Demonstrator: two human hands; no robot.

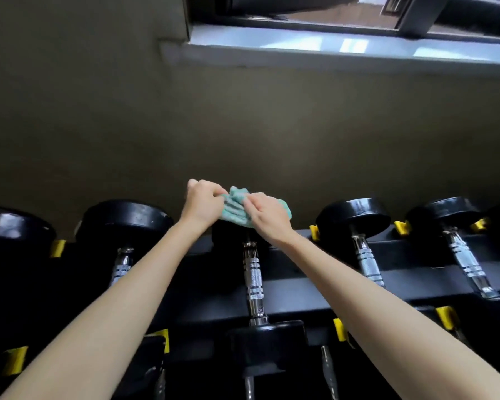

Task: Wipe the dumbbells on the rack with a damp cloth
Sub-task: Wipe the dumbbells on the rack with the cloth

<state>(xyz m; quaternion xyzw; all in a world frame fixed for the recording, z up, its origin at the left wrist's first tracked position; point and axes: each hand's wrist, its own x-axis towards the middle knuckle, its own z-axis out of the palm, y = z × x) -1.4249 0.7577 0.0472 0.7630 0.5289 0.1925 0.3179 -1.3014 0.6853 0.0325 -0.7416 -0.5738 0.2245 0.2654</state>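
Several black dumbbells with chrome handles lie in a row on a black rack (416, 277) with yellow cradles. The middle dumbbell (253, 280) points away from me, and its far head is mostly hidden under a crumpled teal cloth (235, 210). My left hand (200, 203) pinches the cloth's left edge. My right hand (264, 213) grips the cloth from the right and lies over part of it. Both hands hold the cloth on top of that far head.
Neighbouring dumbbells sit at the left (124, 223) and right (355, 215), with another further right (451, 212). A lower tier of dumbbells (267, 346) shows near the bottom. A plain wall rises behind the rack, with a window ledge (315, 50) above.
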